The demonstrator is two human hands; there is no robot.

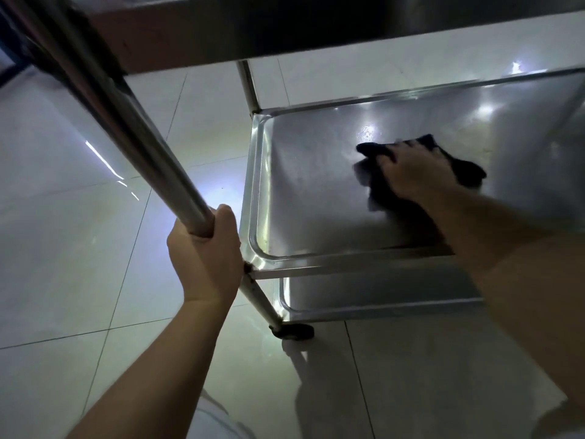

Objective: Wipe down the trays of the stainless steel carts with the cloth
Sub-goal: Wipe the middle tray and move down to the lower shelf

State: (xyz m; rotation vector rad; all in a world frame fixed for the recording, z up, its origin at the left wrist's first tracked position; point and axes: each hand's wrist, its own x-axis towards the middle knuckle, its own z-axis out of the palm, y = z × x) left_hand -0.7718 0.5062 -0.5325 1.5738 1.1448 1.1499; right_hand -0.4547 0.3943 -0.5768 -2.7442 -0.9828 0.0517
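A stainless steel cart fills the view from close by. Its middle tray [304, 185] is a shallow shiny pan with a raised rim. My right hand [414, 172] lies flat on a dark cloth [468, 171] in the middle of that tray, fingers spread and pressing it down. My left hand [205, 251] grips the cart's near upright post [133, 122] just above the tray's near-left corner. A lower tray [364, 299] shows beneath. The underside of the top tray [316, 26] crosses the upper edge.
Pale glossy floor tiles [79, 232] surround the cart, with light reflections on them. A black caster wheel [292, 331] sits under the near-left leg. The far-left post [248, 87] rises behind the middle tray.
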